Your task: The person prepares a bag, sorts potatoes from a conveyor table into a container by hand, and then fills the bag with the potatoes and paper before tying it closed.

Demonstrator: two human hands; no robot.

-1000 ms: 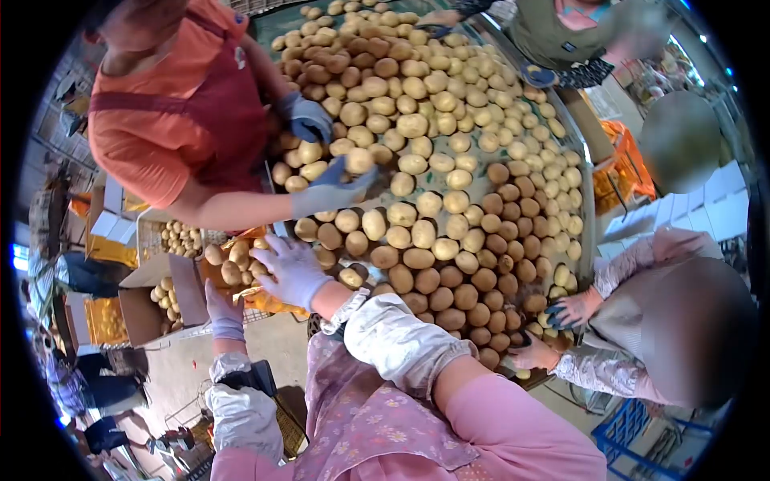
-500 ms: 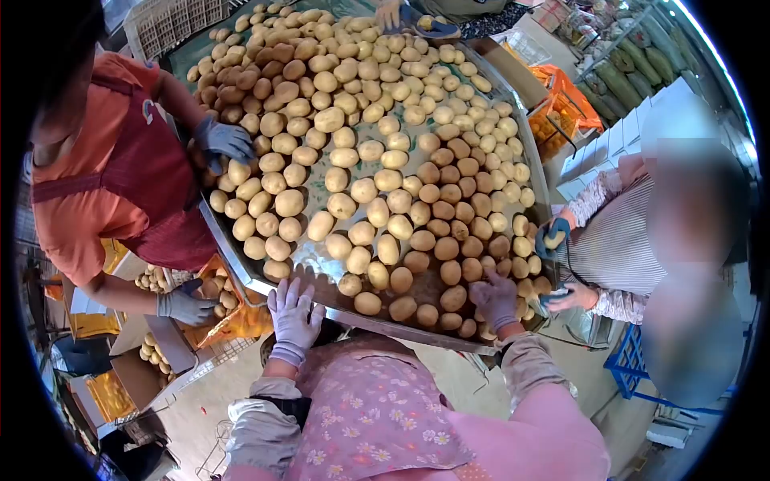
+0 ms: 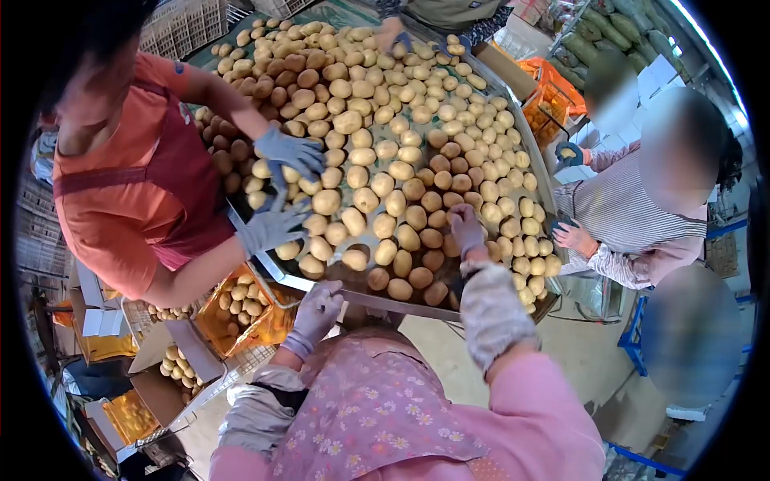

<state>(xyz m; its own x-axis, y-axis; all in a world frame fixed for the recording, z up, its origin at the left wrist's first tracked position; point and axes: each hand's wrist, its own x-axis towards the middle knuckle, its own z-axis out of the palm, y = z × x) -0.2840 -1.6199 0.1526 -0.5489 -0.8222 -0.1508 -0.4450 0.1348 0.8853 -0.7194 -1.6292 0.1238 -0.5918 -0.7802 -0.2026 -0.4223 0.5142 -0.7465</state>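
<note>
Co-workers' gloved hands (image 3: 287, 152) crowded the desk (image 3: 365, 298) of tan potatoes (image 3: 385, 184); right hand (image 3: 465, 227) lay open-fingered on them, holding nothing visible; left hand (image 3: 317, 311) was open, empty, at the edge.

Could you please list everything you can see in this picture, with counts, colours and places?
potatoes: too many to count, tan to brown, spread over the table.
sorting table: one, shiny metal, centre.
orange crate: one, holding potatoes, lower left of the table.
cardboard box: one, brown, holding potatoes, bottom left.
co-worker in orange shirt: one, grey gloves, left.
co-worker in striped top: one, right.
left hand: pale glove, at the table's near edge, fingers loosely curled.
right hand: pale glove, on the potatoes.
</note>
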